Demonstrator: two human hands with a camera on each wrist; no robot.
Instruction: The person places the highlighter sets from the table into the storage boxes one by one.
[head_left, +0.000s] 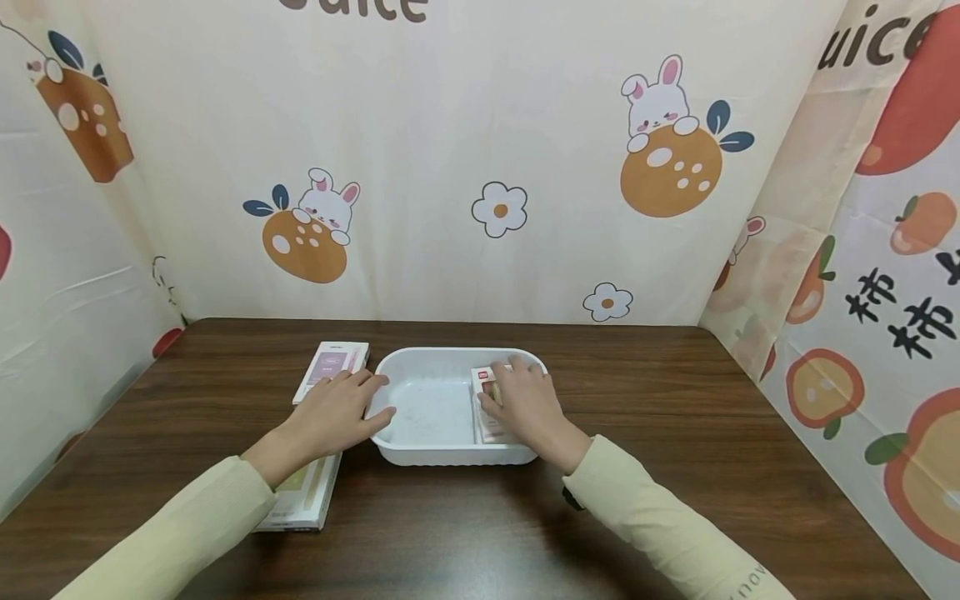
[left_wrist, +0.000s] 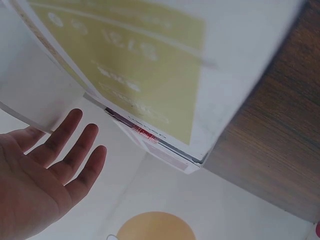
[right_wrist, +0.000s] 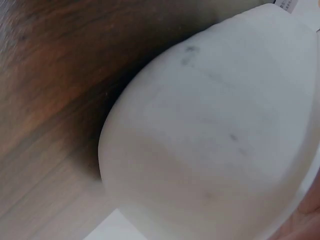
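A white plastic basin stands on the table. Inside it, along the right side, lies a white box with a small red mark, partly covered by my right hand. The right thumb and fingers are spread over this box; their undersides are hidden. At the basin's left rim is my left hand, fingers extended and apart, holding nothing. Below the left forearm lies a white box with a yellow-green panel. Beyond the left hand is a white box with a purple label.
The dark wooden table meets a printed curtain at its back edge. Another printed curtain hangs along the right side. The left-hand boxes lie close beside the basin.
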